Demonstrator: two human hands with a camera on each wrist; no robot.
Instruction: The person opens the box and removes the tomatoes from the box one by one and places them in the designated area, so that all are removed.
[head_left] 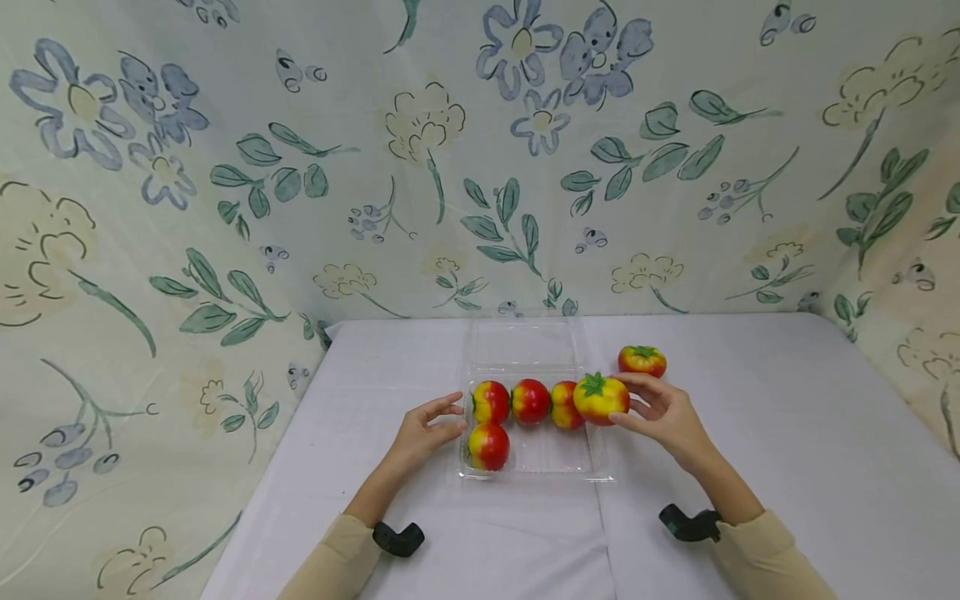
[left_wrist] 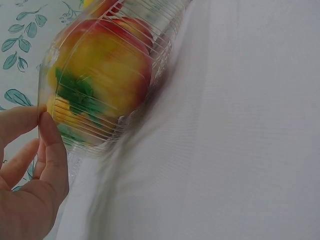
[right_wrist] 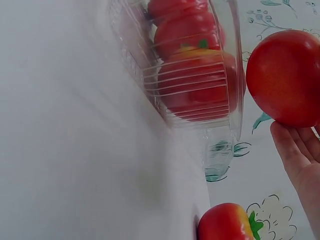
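A clear plastic clamshell box [head_left: 555,454] lies open, with several red-and-yellow tomatoes in it. Three of these stand in the back row, including one at the left [head_left: 491,402], and one more sits at front left [head_left: 488,447]. My left hand [head_left: 427,431] pinches the box's left rim between thumb and fingertip, as the left wrist view shows. With thumb and fingers, my right hand [head_left: 667,417] holds another tomato [head_left: 600,400], green leaves up, over the box's back right corner. In the right wrist view this held tomato [right_wrist: 285,77] is just above the rim.
A loose tomato [head_left: 642,360] rests on the white cloth behind my right hand. The box's clear lid [head_left: 525,343] is folded back toward the flowered curtain [head_left: 450,208]. White cloth [head_left: 420,533] covers the table.
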